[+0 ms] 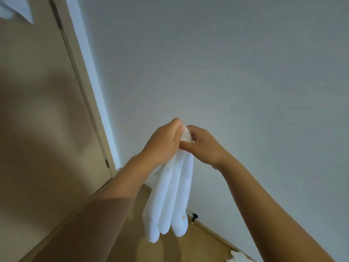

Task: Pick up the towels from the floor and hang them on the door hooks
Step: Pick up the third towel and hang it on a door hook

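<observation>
Pale wall (226, 63) and door (37, 110) behind: white towel (170, 201) hung lengthwise below left hand (162, 146) and right hand (204, 146), both pinched on its top edge, door on the left-hand side.

white towel (170, 197), tan door (37, 110), grey wall (226, 63)

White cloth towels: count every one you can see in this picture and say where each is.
3: one white cloth towel held by both hands, one hanging on the door at top left, one on the floor at bottom right. Others may be hidden.
</observation>
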A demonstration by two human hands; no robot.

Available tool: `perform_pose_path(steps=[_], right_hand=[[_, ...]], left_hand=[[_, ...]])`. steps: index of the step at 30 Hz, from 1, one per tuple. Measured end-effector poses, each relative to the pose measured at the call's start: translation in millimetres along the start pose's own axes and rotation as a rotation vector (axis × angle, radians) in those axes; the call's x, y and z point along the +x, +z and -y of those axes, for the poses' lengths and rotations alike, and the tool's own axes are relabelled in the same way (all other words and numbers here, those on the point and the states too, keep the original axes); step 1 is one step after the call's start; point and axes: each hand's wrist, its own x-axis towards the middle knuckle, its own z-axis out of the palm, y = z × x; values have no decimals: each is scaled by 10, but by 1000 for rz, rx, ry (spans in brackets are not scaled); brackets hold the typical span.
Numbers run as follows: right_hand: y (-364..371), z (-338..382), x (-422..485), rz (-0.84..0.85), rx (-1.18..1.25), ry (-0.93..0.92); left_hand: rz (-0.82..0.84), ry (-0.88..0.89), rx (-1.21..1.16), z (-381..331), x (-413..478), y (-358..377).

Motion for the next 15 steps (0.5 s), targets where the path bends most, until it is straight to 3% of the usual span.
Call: perform_pose_path(steps=[6,12,15], right_hand=[[829,777,728,24,91,-214],[1641,1523,1277,139,149,-352],[2010,1872,1476,182,242,-369]], left_hand=[[-193,-56,93,661,-47,-1220],[-479,-99,21,1291,-374,-2121],[-503,-205,57,1565,-639,-2396]])
